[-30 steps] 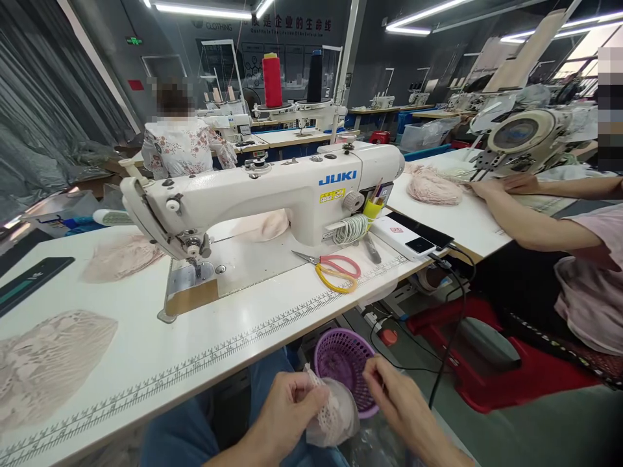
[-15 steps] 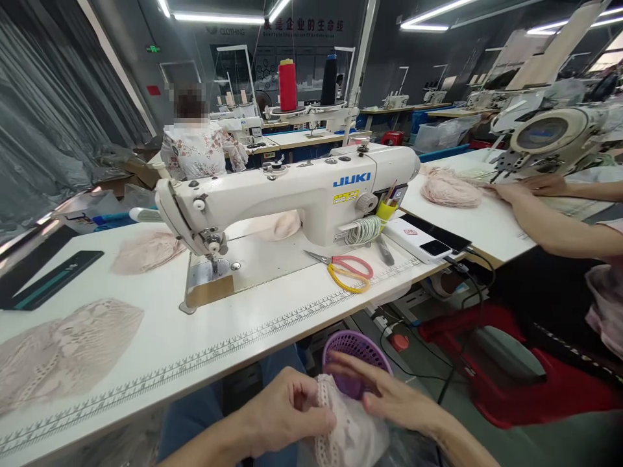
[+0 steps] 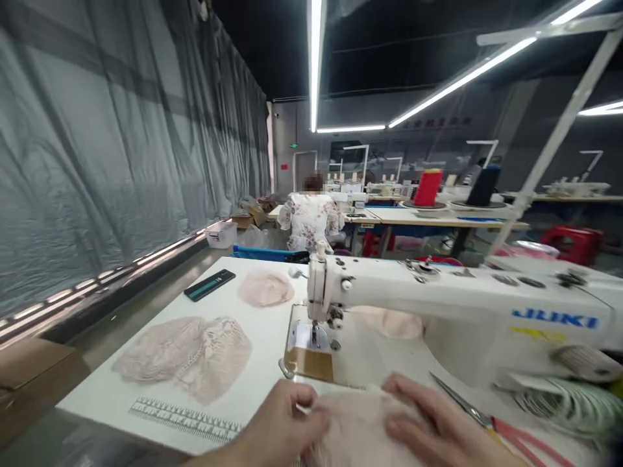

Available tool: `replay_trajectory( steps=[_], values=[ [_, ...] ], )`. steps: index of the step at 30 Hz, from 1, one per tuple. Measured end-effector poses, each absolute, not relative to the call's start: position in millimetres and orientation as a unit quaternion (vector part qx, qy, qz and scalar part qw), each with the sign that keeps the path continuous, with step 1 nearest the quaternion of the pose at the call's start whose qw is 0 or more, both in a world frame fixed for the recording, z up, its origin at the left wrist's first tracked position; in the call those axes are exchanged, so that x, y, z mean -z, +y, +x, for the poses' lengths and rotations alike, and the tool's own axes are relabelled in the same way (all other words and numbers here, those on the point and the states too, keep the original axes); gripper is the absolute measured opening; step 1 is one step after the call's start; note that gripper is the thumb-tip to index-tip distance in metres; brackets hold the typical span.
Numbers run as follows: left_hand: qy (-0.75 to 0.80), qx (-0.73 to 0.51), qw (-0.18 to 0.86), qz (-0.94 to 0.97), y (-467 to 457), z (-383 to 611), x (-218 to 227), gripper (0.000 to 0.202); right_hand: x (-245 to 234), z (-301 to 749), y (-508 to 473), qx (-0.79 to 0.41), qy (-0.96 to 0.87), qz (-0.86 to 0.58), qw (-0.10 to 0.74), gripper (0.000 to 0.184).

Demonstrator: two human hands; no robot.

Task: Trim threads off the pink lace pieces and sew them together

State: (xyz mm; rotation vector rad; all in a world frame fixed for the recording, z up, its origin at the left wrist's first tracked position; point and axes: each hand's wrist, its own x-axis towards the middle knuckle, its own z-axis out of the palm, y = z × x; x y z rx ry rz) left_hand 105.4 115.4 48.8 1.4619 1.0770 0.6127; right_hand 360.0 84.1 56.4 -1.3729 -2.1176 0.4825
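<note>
My left hand (image 3: 287,421) is closed, thumb and forefinger pinching the edge of a pale pink piece of fabric (image 3: 357,421). My right hand (image 3: 433,418) has the other side of that piece, its thumb on the near face and its fingers by the top edge; motion blurs it somewhat. Both hands are at the table's front edge, just in front of the white sewing machine (image 3: 467,292). Beyond the fabric is the presser foot (image 3: 315,334) over the needle plate. Scissors (image 3: 467,402) with red and yellow handles lie beside my right hand.
Left of the machine lie pale pink lace pieces (image 3: 195,353), another pink bundle (image 3: 267,288) and a dark flat case (image 3: 210,284). More pink fabric (image 3: 389,321) sits under the machine arm. A green-white cord coil (image 3: 559,399) is at right. A person (image 3: 311,217) sits ahead.
My view has swung left and up. Both hands have brought the fabric from above the purple basket up to the table's front edge. My right hand, earlier spread over the fabric, now grips it.
</note>
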Motion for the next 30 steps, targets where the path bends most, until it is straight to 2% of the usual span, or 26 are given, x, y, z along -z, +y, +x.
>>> replay_trajectory(
  steps=[2,4,7,10,17,21,24,26,30],
  values=[
    [0.492,-0.27,0.564,0.606,147,107,-45,0.04,-59,349,124,-0.042,-0.806,-0.533,0.253,0.006],
    [0.495,-0.225,0.594,0.593,174,112,-39,0.043,-54,335,148,0.018,-0.802,-0.54,0.255,0.016],
    [0.497,-0.151,0.619,0.589,202,119,-32,0.038,-45,310,159,0.03,-0.834,-0.495,0.24,0.023],
    [0.503,-0.092,0.618,0.597,213,121,-34,0.029,-40,293,161,0.019,-0.865,-0.456,0.21,0.019],
    [0.516,-0.006,0.536,0.668,219,105,-49,0.02,-22,300,168,0.037,-0.871,-0.459,0.173,0.016],
    [0.501,0.003,0.413,0.761,216,102,-57,0.021,-11,298,168,0.099,-0.858,-0.47,0.184,0.017],
    [0.494,-0.052,0.289,0.818,213,98,-57,0.008,-7,293,170,0.118,-0.849,-0.474,0.202,0.012],
    [0.412,-0.094,0.209,0.882,214,94,-49,0.014,-5,293,172,0.117,-0.852,-0.465,0.209,0.011],
    [0.189,-0.188,0.023,0.964,222,87,-23,0.013,1,302,179,0.138,-0.866,-0.43,0.216,0.019]
  ],
)
